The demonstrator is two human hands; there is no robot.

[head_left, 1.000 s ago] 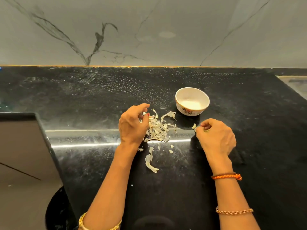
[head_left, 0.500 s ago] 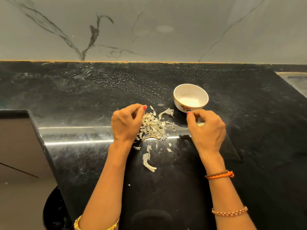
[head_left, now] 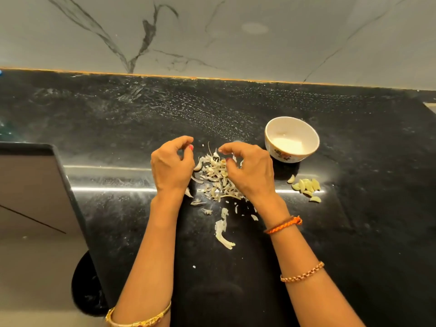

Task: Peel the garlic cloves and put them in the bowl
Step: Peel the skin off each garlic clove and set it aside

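Observation:
A heap of garlic skins (head_left: 217,182) lies mid-counter between my hands. My left hand (head_left: 172,164) hovers at its left edge, fingers loosely curled, thumb and forefinger apart with nothing between them. A clove (head_left: 198,165) that looks unpeeled lies just beside it. My right hand (head_left: 247,168) reaches over the heap from the right with its curled fingertips down in the skins; what they touch is hidden. Several peeled cloves (head_left: 306,186) lie on the counter to the right. The white bowl (head_left: 313,138) with a flower print stands behind them and looks empty.
The black stone counter (head_left: 118,128) runs back to a marble wall (head_left: 236,43). A long strip of skin (head_left: 223,232) and small scraps lie nearer to me. A dark panel (head_left: 30,185) juts in at the left, past the counter's edge.
My right hand has moved left from the spot by the bowl onto the heap of skins, uncovering the peeled cloves on the counter. My left hand stays at the heap's left edge.

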